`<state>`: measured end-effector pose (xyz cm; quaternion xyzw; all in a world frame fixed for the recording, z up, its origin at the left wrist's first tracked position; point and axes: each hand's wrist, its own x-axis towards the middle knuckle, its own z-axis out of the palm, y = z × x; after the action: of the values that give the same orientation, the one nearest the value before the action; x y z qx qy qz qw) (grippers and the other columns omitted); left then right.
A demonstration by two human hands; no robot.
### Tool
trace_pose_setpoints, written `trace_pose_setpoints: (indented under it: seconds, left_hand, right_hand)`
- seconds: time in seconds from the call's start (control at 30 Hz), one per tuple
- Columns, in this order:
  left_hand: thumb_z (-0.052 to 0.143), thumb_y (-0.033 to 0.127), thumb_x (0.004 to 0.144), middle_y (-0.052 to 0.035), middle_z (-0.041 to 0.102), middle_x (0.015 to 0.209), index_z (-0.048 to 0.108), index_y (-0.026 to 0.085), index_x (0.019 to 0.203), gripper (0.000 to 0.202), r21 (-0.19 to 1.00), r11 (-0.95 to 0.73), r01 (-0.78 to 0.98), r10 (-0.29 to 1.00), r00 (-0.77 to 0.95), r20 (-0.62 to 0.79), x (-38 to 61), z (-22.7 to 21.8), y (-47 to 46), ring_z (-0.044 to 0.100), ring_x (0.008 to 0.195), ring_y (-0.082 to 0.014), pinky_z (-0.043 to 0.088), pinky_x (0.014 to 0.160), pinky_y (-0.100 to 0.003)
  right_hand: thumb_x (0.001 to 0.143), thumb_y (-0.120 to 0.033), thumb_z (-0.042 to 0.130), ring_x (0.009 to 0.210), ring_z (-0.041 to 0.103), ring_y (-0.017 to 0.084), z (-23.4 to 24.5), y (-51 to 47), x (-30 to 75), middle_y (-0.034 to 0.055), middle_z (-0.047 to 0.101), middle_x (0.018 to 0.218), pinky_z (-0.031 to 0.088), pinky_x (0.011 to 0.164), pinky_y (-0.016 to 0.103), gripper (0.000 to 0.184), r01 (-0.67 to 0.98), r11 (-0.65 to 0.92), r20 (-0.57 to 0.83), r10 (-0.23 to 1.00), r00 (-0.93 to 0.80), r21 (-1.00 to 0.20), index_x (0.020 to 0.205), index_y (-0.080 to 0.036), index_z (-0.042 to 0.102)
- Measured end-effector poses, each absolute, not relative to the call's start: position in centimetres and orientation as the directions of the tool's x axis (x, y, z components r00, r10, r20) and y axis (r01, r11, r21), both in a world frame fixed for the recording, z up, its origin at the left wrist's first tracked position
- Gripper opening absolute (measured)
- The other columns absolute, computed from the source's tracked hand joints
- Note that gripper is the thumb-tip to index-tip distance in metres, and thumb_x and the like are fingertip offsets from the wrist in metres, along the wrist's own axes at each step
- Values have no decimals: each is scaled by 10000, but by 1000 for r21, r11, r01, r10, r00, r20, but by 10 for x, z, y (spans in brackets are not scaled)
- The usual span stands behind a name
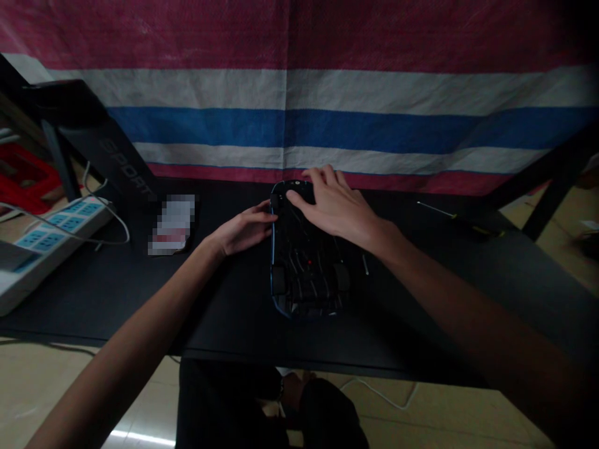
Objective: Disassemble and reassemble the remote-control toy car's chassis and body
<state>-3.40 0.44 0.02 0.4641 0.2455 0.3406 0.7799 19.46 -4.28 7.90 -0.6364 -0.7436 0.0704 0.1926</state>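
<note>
A toy car (306, 274) lies upside down on the black table, its dark underside and wheels facing up and a blue edge showing along its left side. My left hand (250, 227) grips that left side near the front wheel, thumb on the edge and the other fingers partly hidden. Over the far right end is my right hand (334, 202), its thumb pressed on the underside and its fingers curled past the far edge. My right hand hides that corner of the car. Just right of the car lies a small thin metal piece (365, 264).
A screwdriver (437, 210) with a dark and yellow handle lies at the right. On the left are a blurred-out phone-like object (173, 224), a white power strip (60, 227) with cables, and a dark post marked SPORT (121, 162). A striped sheet (374, 131) hangs behind the table (224, 318).
</note>
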Motion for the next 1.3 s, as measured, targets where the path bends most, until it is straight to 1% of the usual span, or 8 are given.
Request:
trace_pose_setpoints:
  seconds: [0.2,0.37,0.67,0.87,0.93,1.07,1.13,1.3]
  left_hand:
    - [874,111,851,-73,799,1324,676,238,1422,618,906,306,-292,750,660,-40,-36,-1,1,744,1258,-236,504,1183,-409]
    - [918,169,873,-59,783,1211,675,254,1451,633,914,280,-295,732,681,-4,-34,0,-3,756,1122,-213,577,1007,-356]
    - [939,165,827,-7,723,1040,610,265,1415,682,871,350,-346,742,669,-32,-27,3,-3,712,924,-166,563,846,-329]
    - [904,204,773,19,695,961,577,271,1426,733,897,313,-313,790,610,-62,-25,4,-2,668,847,-153,535,808,-323]
    - [923,242,762,0,715,1013,572,272,1426,751,904,287,-317,814,579,-55,-25,4,-2,680,882,-167,546,832,-335]
    - [909,261,768,-44,741,1186,563,276,1480,792,921,270,-281,824,563,-69,-25,6,-2,705,994,-198,553,910,-365]
    - [883,258,780,-60,738,1271,559,280,1500,790,928,265,-262,821,566,-75,-23,7,-2,712,1039,-213,557,929,-377]
    - [841,245,810,-78,743,1274,577,275,1495,734,945,214,-247,838,544,-47,-20,4,-1,708,1063,-240,571,951,-414]
  right_hand:
    - [1027,-743,578,1627,392,533,97,-15,152,267,459,1752,369,1277,741,907,966,158,47,987,-152,-205,1687,-128,494]
    - [952,-739,659,1651,361,552,104,-10,150,275,426,1786,344,1300,743,1011,975,108,-58,991,-122,-195,1716,-103,475]
    - [1007,-800,507,1650,385,541,113,-10,163,256,425,1802,394,1275,718,995,963,93,-86,989,-118,-252,1740,-130,447]
    - [1039,-687,530,1627,426,507,107,-35,161,252,451,1768,415,1285,684,895,957,129,6,991,-132,-261,1734,-130,439]
    - [1049,-690,524,1670,365,492,101,-57,161,226,371,1828,392,1313,687,930,949,166,47,986,-159,-268,1786,-150,348]
    - [1063,-676,522,1759,183,462,91,-91,163,169,164,1924,399,1317,708,963,940,187,-31,978,-205,-286,1840,-199,210]
    - [1077,-605,517,1751,219,462,88,-96,164,157,185,1922,447,1285,711,888,938,191,-28,978,-207,-289,1830,-214,254]
    - [1067,-543,533,1606,500,460,90,-88,172,145,375,1856,503,1239,696,805,904,237,36,970,-240,-354,1793,-239,365]
